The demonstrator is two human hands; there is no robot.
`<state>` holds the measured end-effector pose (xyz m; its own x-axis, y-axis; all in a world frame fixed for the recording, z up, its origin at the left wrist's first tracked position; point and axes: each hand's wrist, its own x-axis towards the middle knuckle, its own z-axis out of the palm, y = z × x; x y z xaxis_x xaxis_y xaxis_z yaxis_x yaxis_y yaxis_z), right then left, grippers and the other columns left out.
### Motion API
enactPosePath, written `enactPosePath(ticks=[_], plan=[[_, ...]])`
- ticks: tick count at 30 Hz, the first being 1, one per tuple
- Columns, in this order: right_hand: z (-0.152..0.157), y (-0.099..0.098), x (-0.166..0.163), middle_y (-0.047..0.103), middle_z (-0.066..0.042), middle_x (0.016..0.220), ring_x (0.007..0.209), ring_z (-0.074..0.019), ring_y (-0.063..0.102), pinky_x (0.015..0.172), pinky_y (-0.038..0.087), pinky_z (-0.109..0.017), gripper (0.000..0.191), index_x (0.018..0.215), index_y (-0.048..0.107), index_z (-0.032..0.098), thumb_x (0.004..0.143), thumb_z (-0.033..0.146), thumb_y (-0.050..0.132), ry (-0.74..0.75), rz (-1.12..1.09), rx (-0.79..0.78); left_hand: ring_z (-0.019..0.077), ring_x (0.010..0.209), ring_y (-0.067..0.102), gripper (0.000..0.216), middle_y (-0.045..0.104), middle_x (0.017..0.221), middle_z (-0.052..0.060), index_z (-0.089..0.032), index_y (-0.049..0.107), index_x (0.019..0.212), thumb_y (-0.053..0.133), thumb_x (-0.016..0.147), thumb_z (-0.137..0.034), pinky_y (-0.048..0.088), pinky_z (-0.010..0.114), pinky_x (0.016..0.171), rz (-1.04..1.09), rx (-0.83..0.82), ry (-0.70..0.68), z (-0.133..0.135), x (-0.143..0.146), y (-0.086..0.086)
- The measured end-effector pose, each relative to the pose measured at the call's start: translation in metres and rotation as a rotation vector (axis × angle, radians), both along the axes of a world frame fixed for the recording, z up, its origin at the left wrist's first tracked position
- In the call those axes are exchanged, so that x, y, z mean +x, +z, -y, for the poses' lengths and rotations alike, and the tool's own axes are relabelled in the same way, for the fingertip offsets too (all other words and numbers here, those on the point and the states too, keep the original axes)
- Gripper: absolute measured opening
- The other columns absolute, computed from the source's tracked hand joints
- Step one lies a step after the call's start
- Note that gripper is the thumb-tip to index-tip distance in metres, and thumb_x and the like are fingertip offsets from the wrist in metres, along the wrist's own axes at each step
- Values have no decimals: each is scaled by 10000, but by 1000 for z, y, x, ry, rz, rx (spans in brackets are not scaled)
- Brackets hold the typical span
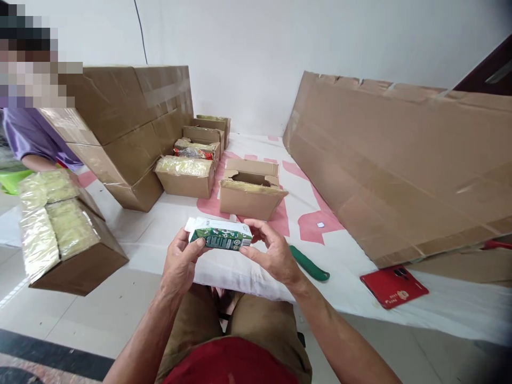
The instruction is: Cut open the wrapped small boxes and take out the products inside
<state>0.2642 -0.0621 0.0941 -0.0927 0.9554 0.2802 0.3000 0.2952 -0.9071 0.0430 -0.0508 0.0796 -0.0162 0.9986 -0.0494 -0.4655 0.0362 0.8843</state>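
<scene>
I hold a small green and white carton (221,234) lying sideways in front of me, above my knees. My left hand (181,264) grips its left end with the fingers curled round it. My right hand (271,250) pinches its right end between thumb and fingers. Just beyond the carton stands a small brown cardboard box (250,197) with its flaps partly folded, on a white sheet with pink print (312,224).
Several small open boxes (186,176) filled with wrapped packets stand behind. A big taped carton (128,122) is at the left, a long flat carton (400,165) at the right. A green-handled tool (309,263) and a red packet (394,286) lie on the sheet. A person in purple (32,138) sits far left.
</scene>
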Motion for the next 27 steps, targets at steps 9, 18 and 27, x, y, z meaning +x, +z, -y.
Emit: enactPosePath(ticks=[9, 18, 27], plan=[[-12, 64, -32, 703, -46, 1247, 986, -193, 671, 900, 597, -377, 613, 1374, 576, 284, 818, 272, 833, -23, -99, 382, 193, 991, 702, 603, 731, 1192, 42, -260, 689, 1189, 948, 648, -323, 626, 287, 793, 75, 391, 82, -22, -28, 68], [-40, 46, -64, 715, -50, 1224, 1041, -222, 663, 920, 582, -386, 549, 1350, 614, 271, 832, 259, 797, -69, 54, 465, 167, 978, 668, 500, 751, 1063, 25, -242, 720, 1017, 963, 582, -296, 557, 259, 837, 37, 379, 273, -34, -54, 54], [-96, -106, -101, 754, -26, 1075, 680, -150, 591, 747, 566, -327, 509, 1176, 704, 228, 673, 152, 721, -48, 140, -61, 82, 537, 436, 508, 689, 754, 5, -152, 696, 849, 847, 431, -399, 354, 230, 504, -337, -253, 261, -67, -93, -79]])
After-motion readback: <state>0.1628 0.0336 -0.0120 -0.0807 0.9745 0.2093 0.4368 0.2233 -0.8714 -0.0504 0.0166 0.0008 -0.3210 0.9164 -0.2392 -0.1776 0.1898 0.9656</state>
